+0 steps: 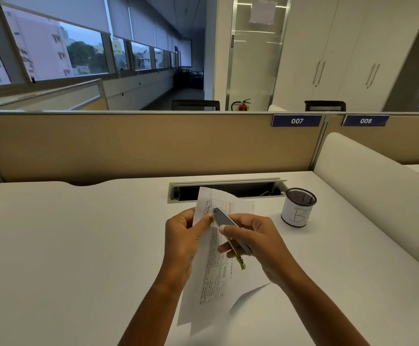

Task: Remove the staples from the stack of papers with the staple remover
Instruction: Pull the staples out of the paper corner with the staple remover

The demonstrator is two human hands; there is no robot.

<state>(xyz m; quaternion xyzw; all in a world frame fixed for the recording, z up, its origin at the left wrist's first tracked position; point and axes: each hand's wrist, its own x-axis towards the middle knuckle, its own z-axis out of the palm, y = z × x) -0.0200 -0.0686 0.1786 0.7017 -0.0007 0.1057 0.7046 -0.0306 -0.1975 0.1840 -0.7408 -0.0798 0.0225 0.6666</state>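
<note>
A stack of printed white papers [212, 278] is held above the white desk, folded or bent lengthwise. My left hand [182, 242] grips its left edge, thumb pressing near the upper part of the sheet. My right hand [252, 242] holds a slim grey metal staple remover [225, 222] with a green end [241, 262]. The tool's tip lies on the paper right beside my left thumb. No staple can be made out.
A black mesh cup [298, 208] with a white label marked "B" stands at the right. An open cable tray [228, 189] runs behind the papers. Beige partition panels [141, 146] close off the desk's back, and a white divider [368, 176] stands on the right.
</note>
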